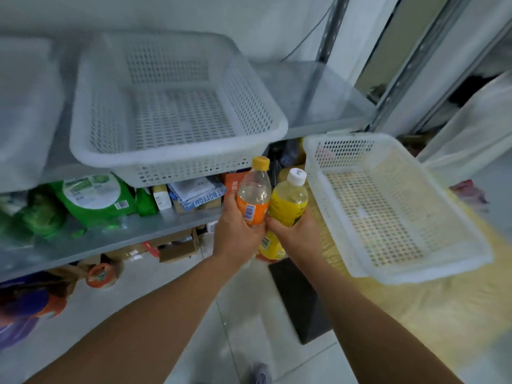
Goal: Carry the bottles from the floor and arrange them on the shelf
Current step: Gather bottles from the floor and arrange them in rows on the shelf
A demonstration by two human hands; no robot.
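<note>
Gripping a clear plastic bottle with an orange label and orange cap point(254, 195), the left hand point(235, 231) has its fingers curled round the lower half. This bottle is held upright in the air, just below the front rim of the large white perforated plastic basket point(177, 162). The right hand point(296, 231) wraps a clear plastic bottle with a yellow label and white cap point(289, 199), also upright. It touches the orange one and sits below the basket's front right corner.

A further yellow-labelled object with a barcode point(273, 249) shows under both hands, lower still than the basket; whether either hand holds it cannot be told.

The basket sits on the upper board of the grey metal shelf point(318, 92), its front overhanging the edge. To its right and lower, a second white perforated plastic basket point(415, 270) lies tilted over a yellow surface. Directly beneath the big basket, green plastic packs point(94, 198) and small cartons fill the lower board. Well below the basket's left corner an orange roll of tape point(101, 275) rests on the pale floor, and below its right corner lies a flat black rectangular object point(296, 300).
</note>
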